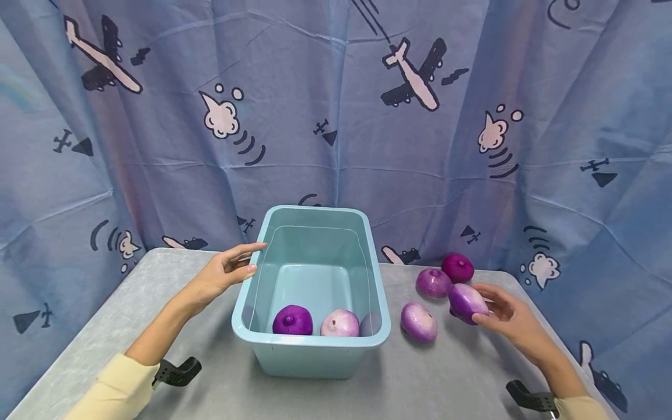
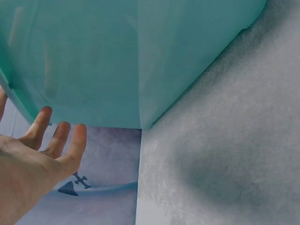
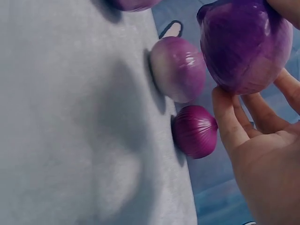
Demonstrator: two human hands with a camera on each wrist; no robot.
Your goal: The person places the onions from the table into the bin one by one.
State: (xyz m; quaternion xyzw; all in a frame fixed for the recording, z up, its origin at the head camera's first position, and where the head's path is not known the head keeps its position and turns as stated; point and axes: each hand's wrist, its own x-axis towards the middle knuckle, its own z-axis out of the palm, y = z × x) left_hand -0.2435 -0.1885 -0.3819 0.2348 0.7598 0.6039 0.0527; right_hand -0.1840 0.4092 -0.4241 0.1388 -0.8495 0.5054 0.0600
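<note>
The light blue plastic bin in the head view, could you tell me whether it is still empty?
No, the light blue plastic bin already holds purple onions at its near end, a dark purple one and a paler one beside it.

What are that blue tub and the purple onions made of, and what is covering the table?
The tub looks like thin, glossy plastic: light shows through its walls. The onions, like the one in the right hand, have shiny, finely striped skins; real or imitation, I cannot tell. The table covering looks like matte grey felt-like fabric.
</note>
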